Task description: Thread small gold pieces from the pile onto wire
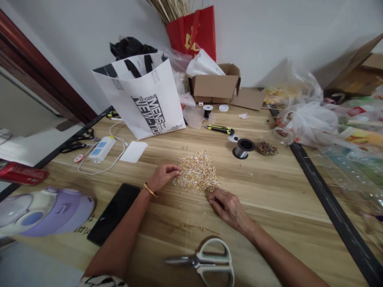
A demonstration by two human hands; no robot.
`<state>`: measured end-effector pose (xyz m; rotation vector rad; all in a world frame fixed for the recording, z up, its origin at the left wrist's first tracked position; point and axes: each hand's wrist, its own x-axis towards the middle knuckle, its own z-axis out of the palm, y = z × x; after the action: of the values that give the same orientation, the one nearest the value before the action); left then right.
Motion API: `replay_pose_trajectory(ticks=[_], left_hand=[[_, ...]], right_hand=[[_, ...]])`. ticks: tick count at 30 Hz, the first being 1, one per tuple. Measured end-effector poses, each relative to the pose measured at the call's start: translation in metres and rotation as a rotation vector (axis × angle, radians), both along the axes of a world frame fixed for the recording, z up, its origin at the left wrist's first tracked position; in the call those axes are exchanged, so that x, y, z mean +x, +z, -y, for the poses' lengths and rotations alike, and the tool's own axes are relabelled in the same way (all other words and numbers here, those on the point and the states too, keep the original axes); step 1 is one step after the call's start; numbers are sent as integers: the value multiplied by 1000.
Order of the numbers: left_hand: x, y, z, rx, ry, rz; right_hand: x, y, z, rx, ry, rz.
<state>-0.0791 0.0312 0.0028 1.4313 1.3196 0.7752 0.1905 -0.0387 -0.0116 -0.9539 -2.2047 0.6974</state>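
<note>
Gold and clear beads (197,171) lie in one loose, spread heap near the middle of a wood-grain tabletop (278,195), with a few strays at the edges. Left hand (164,175): positioned at the heap's left edge, thumb and fingers bent towards the beads; whether the tips meet or clamp a bead, I cannot tell. A gold-coloured bangle (150,190) encircles that wrist. Right hand (228,204): at the heap's lower right edge, fingers curled down and tips partly hidden; I cannot tell whether they are apart, together or clamped on a bead.

Nearer the wearer, a thin gold-coloured chain (202,229) lies roughly crosswise between the forearms. Just below it, scissors (197,262) with pale handles rest flat, blades pointing left. A black smartphone (112,215) lies beside the left forearm, with a purple-and-cream bottle (61,211) on its side farther left.

Beyond the right hand, a wire spool (243,149) stands next to a clear jar (283,136), tipped over, with multicoloured beads (267,148) inside. A yellow-and-black utility knife (220,129) lies behind the spool. A white printed tote bag (149,97) stands upright beyond the left hand.
</note>
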Motion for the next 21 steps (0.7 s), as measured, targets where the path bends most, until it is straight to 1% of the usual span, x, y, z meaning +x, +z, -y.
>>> replay_pose_trajectory(ticks=[7, 14, 21], left_hand=[[-1, -4, 1, 36, -36, -27], [5, 5, 3, 109, -52, -77], [8, 7, 6, 123, -65, -92]], right_hand=[[0, 0, 0, -9, 7, -12], [0, 1, 1, -29, 4, 2], [0, 0, 0, -18, 6, -6]])
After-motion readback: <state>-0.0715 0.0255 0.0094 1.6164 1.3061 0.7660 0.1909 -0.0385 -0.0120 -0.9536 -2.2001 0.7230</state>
